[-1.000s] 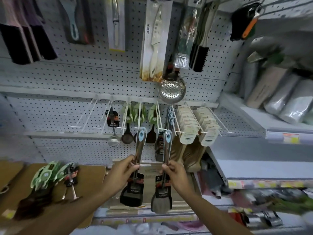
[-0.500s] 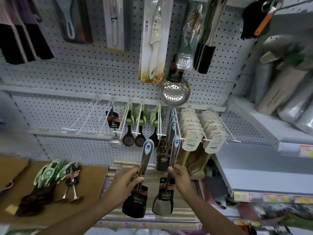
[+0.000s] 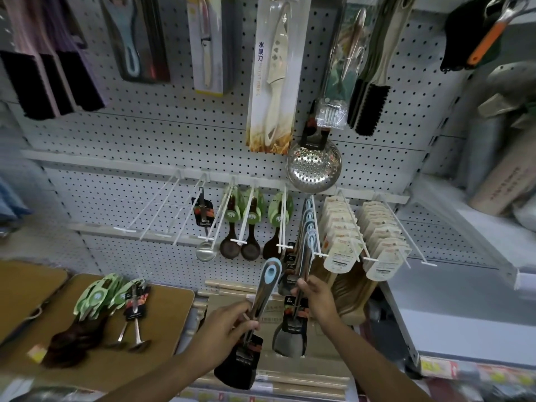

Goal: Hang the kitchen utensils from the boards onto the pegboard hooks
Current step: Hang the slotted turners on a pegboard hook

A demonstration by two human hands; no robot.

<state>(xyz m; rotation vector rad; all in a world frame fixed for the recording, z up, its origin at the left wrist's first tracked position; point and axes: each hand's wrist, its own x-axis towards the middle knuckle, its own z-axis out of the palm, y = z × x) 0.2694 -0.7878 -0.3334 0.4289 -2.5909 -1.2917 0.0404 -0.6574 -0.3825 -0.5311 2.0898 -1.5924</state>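
My left hand (image 3: 226, 329) grips a black spatula (image 3: 255, 323) by its steel handle; its blue loop end points up, below the hooks. My right hand (image 3: 316, 300) pinches the handle of a grey spatula (image 3: 291, 335), whose blue loop sits on the white hook (image 3: 316, 227) among several like spatulas (image 3: 308, 219). On the wooden board (image 3: 162, 314) at the left lie wooden spoons with green cards (image 3: 95, 309) and two steel ladles (image 3: 135, 320). The white pegboard (image 3: 145, 134) fills the back.
Empty white hooks (image 3: 162, 216) stick out at the left of the row. A hung ladle (image 3: 204, 227), wooden spoons (image 3: 240, 224) and carded packs (image 3: 342, 236) fill the others. A perforated skimmer (image 3: 314, 166), knives and brushes hang above. A shelf (image 3: 470, 227) juts out on the right.
My right hand has raised the grey spatula and brought its loop onto the hook with the other spatulas. My left hand has lifted the black spatula a little, tilting it right.
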